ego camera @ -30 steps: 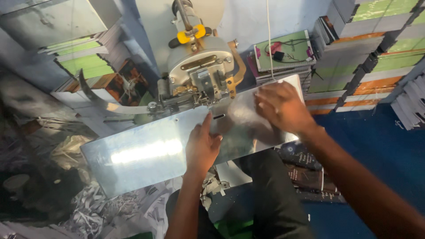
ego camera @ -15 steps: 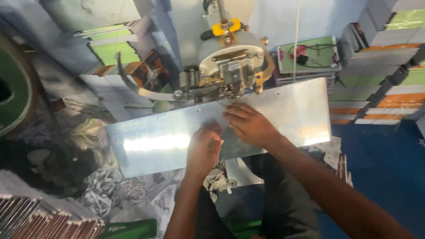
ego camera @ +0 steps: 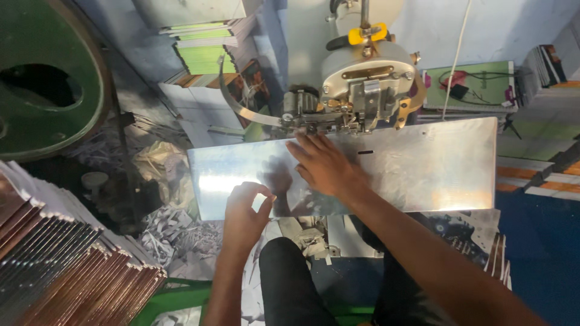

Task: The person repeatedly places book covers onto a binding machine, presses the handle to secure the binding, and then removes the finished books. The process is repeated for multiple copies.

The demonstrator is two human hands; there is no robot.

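Observation:
A shiny metal work plate (ego camera: 423, 175) lies across the front of a grey stitching machine head (ego camera: 362, 90) that has a yellow clamp on top. My right hand (ego camera: 323, 164) rests flat on the plate with fingers spread, fingertips just below the machine's lower mechanism. My left hand (ego camera: 244, 210) sits at the plate's near edge, left of the right hand, fingers loosely curled with nothing visible in them. A curved metal strip (ego camera: 241, 108) arcs out from the machine's left side. My dark-trousered knee (ego camera: 290, 284) is under the plate.
A stack of brown-edged booklets (ego camera: 66, 265) fills the lower left. A large green round machine part (ego camera: 42, 78) is at upper left. Paper scraps (ego camera: 175, 232) litter the floor. Green booklets (ego camera: 202, 54) are piled behind; more stacks (ego camera: 547, 72) and a green board with cables (ego camera: 474, 84) stand right.
My right hand slid left across the plate to just below the machine head. My left hand drew back to the plate's near edge and curled its fingers. The view shifted left.

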